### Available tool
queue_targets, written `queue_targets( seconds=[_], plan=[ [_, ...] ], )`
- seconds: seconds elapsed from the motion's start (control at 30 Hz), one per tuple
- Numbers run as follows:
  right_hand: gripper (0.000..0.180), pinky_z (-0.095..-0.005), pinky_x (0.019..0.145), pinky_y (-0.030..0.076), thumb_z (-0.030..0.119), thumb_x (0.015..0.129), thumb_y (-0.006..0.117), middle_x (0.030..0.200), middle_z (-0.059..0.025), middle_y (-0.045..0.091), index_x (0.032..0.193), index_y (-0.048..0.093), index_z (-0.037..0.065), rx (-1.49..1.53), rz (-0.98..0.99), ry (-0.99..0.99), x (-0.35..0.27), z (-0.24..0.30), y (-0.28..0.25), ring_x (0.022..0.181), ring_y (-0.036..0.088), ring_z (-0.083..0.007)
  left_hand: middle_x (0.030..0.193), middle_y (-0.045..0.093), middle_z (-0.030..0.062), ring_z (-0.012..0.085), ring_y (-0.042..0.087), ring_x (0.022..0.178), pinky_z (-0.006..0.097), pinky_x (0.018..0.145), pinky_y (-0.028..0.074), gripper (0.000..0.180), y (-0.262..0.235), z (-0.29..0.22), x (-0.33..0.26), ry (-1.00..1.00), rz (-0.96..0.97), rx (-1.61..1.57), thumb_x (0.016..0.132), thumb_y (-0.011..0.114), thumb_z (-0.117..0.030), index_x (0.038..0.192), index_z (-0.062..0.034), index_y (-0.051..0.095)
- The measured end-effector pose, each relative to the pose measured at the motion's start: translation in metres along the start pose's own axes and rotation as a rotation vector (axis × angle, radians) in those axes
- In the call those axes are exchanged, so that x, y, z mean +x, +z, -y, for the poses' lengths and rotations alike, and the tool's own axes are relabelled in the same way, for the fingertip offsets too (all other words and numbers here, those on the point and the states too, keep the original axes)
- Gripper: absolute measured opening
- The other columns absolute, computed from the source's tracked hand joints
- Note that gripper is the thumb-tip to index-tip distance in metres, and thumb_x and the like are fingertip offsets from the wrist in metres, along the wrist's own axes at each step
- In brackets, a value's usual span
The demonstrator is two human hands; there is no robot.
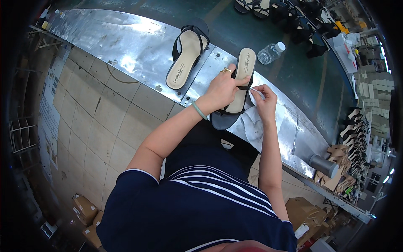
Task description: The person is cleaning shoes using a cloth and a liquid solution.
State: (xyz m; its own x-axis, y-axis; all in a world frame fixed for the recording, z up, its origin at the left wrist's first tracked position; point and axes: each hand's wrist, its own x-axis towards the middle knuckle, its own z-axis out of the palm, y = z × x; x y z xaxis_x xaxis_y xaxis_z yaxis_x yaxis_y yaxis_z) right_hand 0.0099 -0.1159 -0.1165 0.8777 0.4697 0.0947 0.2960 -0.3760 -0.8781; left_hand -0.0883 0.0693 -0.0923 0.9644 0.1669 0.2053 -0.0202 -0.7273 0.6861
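Black-strapped sandal (pixel 240 86) lies under left hand (pixel 221 89), cloth (pixel 254 122) beside.

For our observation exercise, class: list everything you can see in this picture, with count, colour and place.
Sandal: one, black with beige insole, on the metal ledge, under both hands.
Second sandal: one, same colours, on the ledge to the left, untouched.
Cloth: one, white, on the ledge by the right hand.
Bottle: one, clear with white cap, lying on the green belt.
More sandals: several, dark, far end of the belt.
Ledge: one, shiny metal, beside the belt.
Boxes: a few, brown, on the tiled floor.
Left hand: on the sandal's strap, ring and green bracelet.
Right hand: grip on the cloth at the sandal's edge.
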Motion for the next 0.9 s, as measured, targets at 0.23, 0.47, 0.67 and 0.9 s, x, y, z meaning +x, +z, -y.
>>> queue_targets(
  seconds=[0.23, 0.47, 0.67, 0.9],
  plan=[
    [0.01, -0.0282, 0.071, 0.049, 0.005, 0.08, 0.074, 0.078, -0.0081, 0.069, 0.085, 0.068, -0.001, 0.063, 0.016, -0.013, -0.003, 0.0, -0.001, 0.074, 0.064, -0.0157, 0.123, 0.045, 0.0183, 0.0364, 0.059, 0.101, 0.043, 0.088, 0.053, 0.053, -0.002, -0.003, 0.001, -0.035, 0.066, -0.012, 0.083, 0.065, -0.002, 0.13, -0.0264, 0.065],
    [0.013, -0.0332, 0.07, 0.051, 0.01, 0.08, 0.076, 0.08, -0.0109, 0.07, 0.084, 0.068, 0.001, -0.167, 0.07, -0.027, -0.002, 0.015, -0.003, 0.075, 0.067, -0.0249, 0.125, 0.049, 0.0176, 0.0338, 0.062, 0.091, 0.041, 0.083, 0.052, 0.057, 0.002, 0.001, 0.002, 0.004, -0.013, -0.001, 0.079, 0.069, -0.001, 0.129, -0.0287, 0.067],
    [0.013, -0.0371, 0.07, 0.052, 0.015, 0.081, 0.075, 0.083, -0.0124, 0.071, 0.083, 0.067, 0.004, -0.312, 0.107, -0.001, -0.012, 0.025, -0.004, 0.081, 0.069, -0.0309, 0.124, 0.049, 0.0178, 0.0336, 0.062, 0.092, 0.041, 0.083, 0.053, 0.057, -0.002, -0.004, 0.002, -0.009, 0.009, 0.003, 0.078, 0.069, 0.0, 0.128, -0.0274, 0.068],
    [0.007, -0.0244, 0.071, 0.049, 0.0, 0.082, 0.073, 0.081, -0.0034, 0.068, 0.084, 0.067, -0.002, 0.211, 0.19, 0.192, -0.033, -0.002, -0.028, 0.077, 0.061, -0.0084, 0.126, 0.049, 0.0182, 0.0313, 0.063, 0.09, 0.038, 0.079, 0.054, 0.054, -0.003, 0.005, 0.0, 0.03, 0.008, -0.099, 0.08, 0.071, -0.002, 0.128, -0.0267, 0.068]
  ],
)
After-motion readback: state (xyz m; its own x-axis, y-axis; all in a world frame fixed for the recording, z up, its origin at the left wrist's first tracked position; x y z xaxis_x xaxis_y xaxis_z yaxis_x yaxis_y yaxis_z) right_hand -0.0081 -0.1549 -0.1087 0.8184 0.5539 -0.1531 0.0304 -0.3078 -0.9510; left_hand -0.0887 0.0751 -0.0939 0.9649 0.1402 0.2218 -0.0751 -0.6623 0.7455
